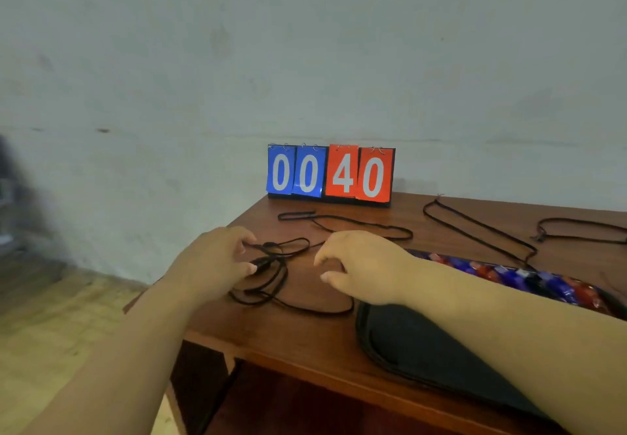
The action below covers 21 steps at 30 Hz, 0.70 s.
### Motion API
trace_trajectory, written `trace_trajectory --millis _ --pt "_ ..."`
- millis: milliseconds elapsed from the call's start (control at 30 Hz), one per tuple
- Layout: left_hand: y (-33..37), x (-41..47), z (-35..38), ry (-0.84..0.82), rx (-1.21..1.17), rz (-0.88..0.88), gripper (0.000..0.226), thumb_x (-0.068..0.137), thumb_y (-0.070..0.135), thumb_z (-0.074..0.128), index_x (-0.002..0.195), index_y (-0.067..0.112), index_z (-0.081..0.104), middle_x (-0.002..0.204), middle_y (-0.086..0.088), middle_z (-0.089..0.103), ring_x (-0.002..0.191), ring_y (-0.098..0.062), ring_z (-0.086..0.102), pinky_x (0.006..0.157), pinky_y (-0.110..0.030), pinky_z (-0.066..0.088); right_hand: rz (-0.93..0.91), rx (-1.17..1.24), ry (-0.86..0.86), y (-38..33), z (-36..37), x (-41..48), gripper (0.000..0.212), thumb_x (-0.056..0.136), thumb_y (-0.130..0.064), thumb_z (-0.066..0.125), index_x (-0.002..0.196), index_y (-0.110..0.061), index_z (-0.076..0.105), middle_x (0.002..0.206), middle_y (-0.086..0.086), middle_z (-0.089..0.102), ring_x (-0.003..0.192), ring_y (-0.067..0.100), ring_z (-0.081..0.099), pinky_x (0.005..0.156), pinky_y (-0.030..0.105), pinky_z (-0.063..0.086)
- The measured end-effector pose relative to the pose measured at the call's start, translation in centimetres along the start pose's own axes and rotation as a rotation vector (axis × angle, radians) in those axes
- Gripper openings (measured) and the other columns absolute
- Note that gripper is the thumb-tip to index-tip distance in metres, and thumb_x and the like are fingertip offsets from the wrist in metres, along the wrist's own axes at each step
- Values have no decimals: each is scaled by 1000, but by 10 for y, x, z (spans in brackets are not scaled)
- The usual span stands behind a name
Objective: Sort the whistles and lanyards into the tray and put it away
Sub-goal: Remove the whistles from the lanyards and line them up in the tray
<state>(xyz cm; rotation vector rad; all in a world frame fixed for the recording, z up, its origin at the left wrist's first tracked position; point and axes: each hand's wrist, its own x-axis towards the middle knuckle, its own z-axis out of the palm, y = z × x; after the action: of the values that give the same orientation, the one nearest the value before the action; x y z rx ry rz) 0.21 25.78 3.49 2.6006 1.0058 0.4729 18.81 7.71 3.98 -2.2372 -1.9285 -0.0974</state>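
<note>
Gathering step: left hand (217, 261) pinches the tangled cord (271, 275) before the scoreboard (330, 173); right hand (356, 265) hovers loosely curled, empty. Next, untangle.

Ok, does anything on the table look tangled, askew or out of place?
Yes. The black lanyard under the left hand is a knotted heap of overlapping loops near the table corner. The other lanyards lie flat, unsorted. The scoreboard stands upright.

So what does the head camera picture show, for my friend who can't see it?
A person's left hand pinches a tangled black lanyard on a brown wooden table, while the right hand hovers beside it, fingers curled. Behind stands a flip scoreboard reading 00 and 40, with more black lanyards lying nearby.
</note>
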Motion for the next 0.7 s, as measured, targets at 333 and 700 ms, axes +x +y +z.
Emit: trace_trajectory --millis 333,700 --pt "-39 14 49 32 -98 34 31 93 34 71 124 37 69 112 12 65 99 -9 60 87 -28 47 2 -11 -50 -33 44 94 29 100 -29 57 126 -22 68 121 3 64 108 24 60 95 45 53" --pt "-46 19 58 103 -196 -9 21 97 29 67 116 36 73 97 17 66 97 -8 63 83 -27 46 48 45 -58 -29 63 126 20 93 -37 69 111 -28 70 108 -3 66 97 18 60 88 41 55"
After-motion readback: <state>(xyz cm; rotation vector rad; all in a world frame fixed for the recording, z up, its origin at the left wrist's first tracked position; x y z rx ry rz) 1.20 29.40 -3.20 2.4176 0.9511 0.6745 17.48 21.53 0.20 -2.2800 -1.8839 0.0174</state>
